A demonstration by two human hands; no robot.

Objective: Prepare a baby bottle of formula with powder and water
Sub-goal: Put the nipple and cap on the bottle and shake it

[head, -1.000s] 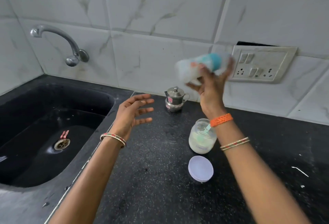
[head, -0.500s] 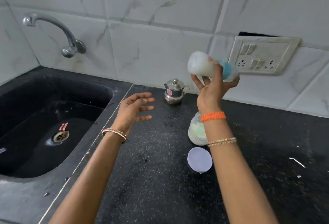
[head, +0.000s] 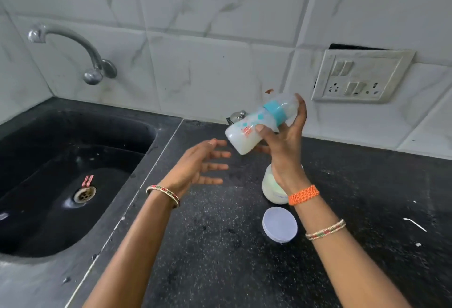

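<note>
One baby bottle [head: 254,125] lies tilted in the right hand [head: 285,141].

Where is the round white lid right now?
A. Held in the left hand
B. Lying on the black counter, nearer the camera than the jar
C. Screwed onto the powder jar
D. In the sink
B: the lid lies flat on the counter, nearer the camera than the open jar, while the left hand holds nothing.

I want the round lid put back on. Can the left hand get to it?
Probably yes. The left hand is open and holds nothing, and the lid lies uncovered on the counter, with nothing between them.
</note>
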